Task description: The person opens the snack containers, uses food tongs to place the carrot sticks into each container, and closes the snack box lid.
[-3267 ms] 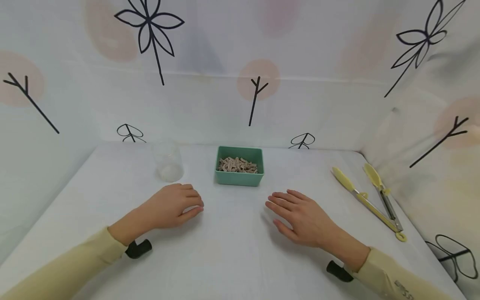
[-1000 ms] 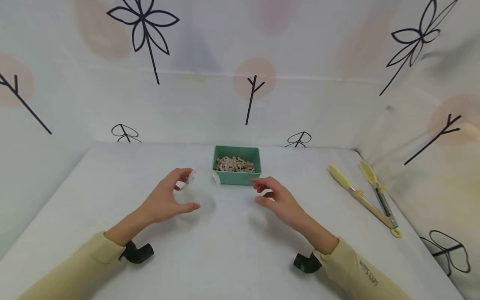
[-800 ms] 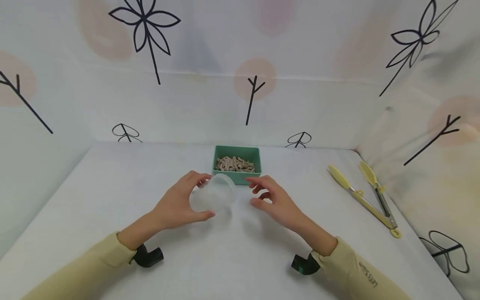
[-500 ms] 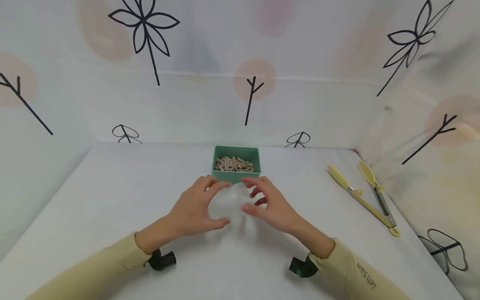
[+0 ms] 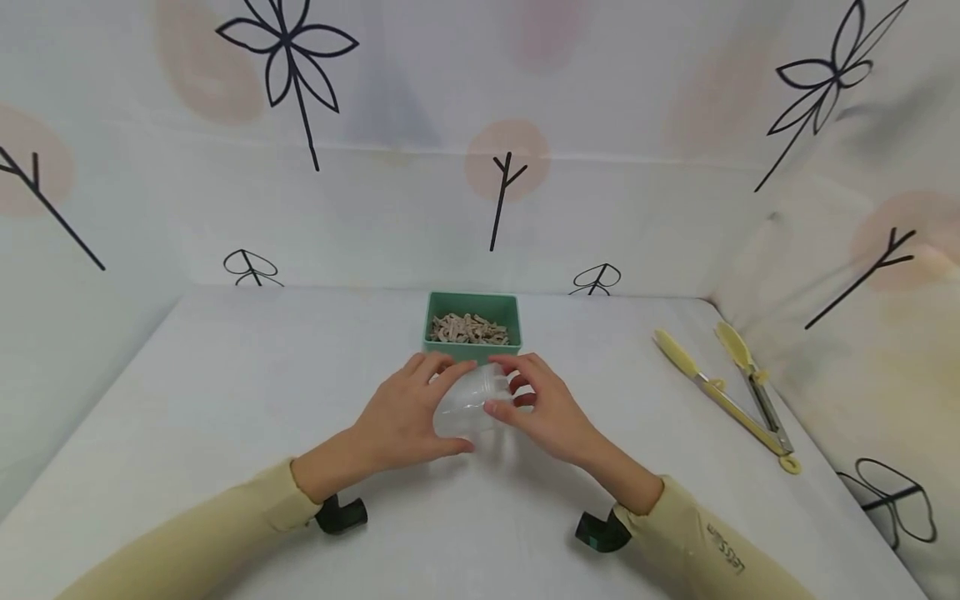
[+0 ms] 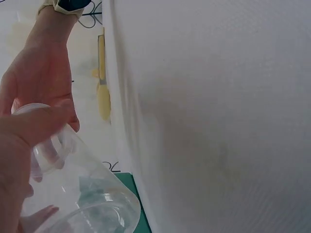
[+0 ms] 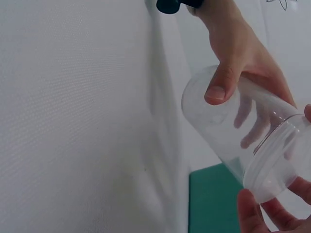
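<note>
A clear plastic jar (image 5: pixel 467 402) with a clear lid (image 7: pixel 278 158) is held above the table, tilted on its side between the two hands. The left hand (image 5: pixel 403 417) grips the jar's body, its thumb and fingers spread round it. At the lidded end, the right hand (image 5: pixel 551 415) has its thumb and curled fingers round the lid. Through the jar wall in the right wrist view, the left fingers (image 7: pixel 255 124) show. Nothing is visible inside the jar.
Just behind the hands stands a green rectangular box (image 5: pixel 472 354) with many small grey-brown pieces (image 5: pixel 468 328). Yellow-tipped tongs (image 5: pixel 738 408) lie spread on the right of the white table (image 5: pixel 450 533). Patterned cloth walls (image 5: pixel 405 217) enclose the back and sides.
The left hand picked up the jar from the table's back left and brought it right to the middle. The right hand came in from the right and took its lidded end.
</note>
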`<control>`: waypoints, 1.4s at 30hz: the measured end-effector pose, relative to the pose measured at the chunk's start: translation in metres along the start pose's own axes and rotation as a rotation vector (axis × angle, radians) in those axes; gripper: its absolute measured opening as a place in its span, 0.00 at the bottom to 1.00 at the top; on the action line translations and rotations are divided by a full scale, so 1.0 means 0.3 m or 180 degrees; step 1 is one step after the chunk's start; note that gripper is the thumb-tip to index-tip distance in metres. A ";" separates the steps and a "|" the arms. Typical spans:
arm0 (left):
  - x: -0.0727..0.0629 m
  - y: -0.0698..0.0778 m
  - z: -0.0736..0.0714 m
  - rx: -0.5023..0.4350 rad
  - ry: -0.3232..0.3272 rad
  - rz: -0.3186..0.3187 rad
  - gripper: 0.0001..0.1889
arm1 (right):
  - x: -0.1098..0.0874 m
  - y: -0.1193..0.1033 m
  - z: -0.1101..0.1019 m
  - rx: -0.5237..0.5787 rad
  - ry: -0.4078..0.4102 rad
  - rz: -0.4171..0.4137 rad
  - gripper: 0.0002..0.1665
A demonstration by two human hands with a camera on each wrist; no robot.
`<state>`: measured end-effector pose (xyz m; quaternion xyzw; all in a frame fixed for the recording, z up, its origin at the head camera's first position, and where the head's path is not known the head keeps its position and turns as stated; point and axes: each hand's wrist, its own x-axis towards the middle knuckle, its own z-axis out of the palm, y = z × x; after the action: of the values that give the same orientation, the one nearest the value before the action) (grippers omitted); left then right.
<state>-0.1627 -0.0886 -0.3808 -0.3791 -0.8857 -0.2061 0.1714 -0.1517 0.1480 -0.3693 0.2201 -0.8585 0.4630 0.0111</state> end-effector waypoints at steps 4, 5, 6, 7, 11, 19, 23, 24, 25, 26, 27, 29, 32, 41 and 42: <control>0.000 0.003 -0.004 -0.0019 -0.0035 -0.0077 0.46 | 0.001 0.007 0.002 0.0102 -0.0050 -0.0051 0.34; 0.000 0.003 -0.006 -0.0024 -0.0021 -0.0082 0.46 | 0.001 0.008 0.003 0.0111 -0.0060 -0.0078 0.34; -0.001 0.002 -0.007 -0.0033 -0.0002 -0.0082 0.45 | 0.001 0.009 0.003 0.0107 -0.0067 -0.0103 0.34; -0.001 0.001 -0.009 -0.0052 0.0019 -0.0078 0.45 | 0.002 0.009 0.002 0.0107 -0.0071 -0.0129 0.35; -0.001 -0.005 -0.014 -0.0095 0.0065 -0.0046 0.44 | 0.002 0.011 0.001 0.0032 -0.0079 -0.0215 0.36; 0.006 -0.020 -0.021 -0.0239 -0.0018 0.0012 0.43 | 0.000 0.028 0.005 -0.0038 -0.0081 -0.0487 0.37; 0.010 -0.031 -0.028 -0.0566 -0.0209 -0.0022 0.43 | -0.003 0.043 0.001 -0.0156 -0.0097 -0.0845 0.38; 0.010 -0.034 -0.030 -0.0690 -0.0279 -0.0059 0.44 | -0.004 0.044 -0.002 -0.0209 -0.0118 -0.0953 0.39; 0.009 -0.037 -0.033 -0.0813 -0.0353 -0.0112 0.44 | -0.004 0.045 -0.006 -0.0267 -0.0151 -0.1064 0.40; 0.007 -0.041 -0.034 -0.0920 -0.0436 -0.0180 0.44 | -0.004 0.044 -0.010 -0.0323 -0.0196 -0.1159 0.41; 0.004 -0.044 -0.034 -0.0998 -0.0500 -0.0244 0.44 | -0.003 0.041 -0.015 -0.0378 -0.0251 -0.1231 0.43; -0.003 -0.048 -0.032 -0.1053 -0.0555 -0.0318 0.44 | -0.002 0.035 -0.023 -0.0437 -0.0353 -0.1294 0.45; -0.010 -0.047 -0.029 -0.0857 -0.0514 -0.0291 0.44 | 0.001 0.026 -0.030 -0.0404 -0.0401 -0.1214 0.49; -0.009 -0.032 -0.035 -0.0188 -0.0136 0.0024 0.44 | 0.001 -0.009 -0.019 -0.0519 -0.0152 -0.0082 0.37; -0.009 -0.032 -0.033 -0.0138 -0.0113 0.0070 0.44 | -0.001 -0.010 -0.017 -0.0517 -0.0201 0.0010 0.37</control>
<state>-0.1666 -0.1010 -0.3758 -0.3961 -0.8796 -0.2166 0.1497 -0.1511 0.1507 -0.3640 0.2316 -0.8935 0.3848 0.0011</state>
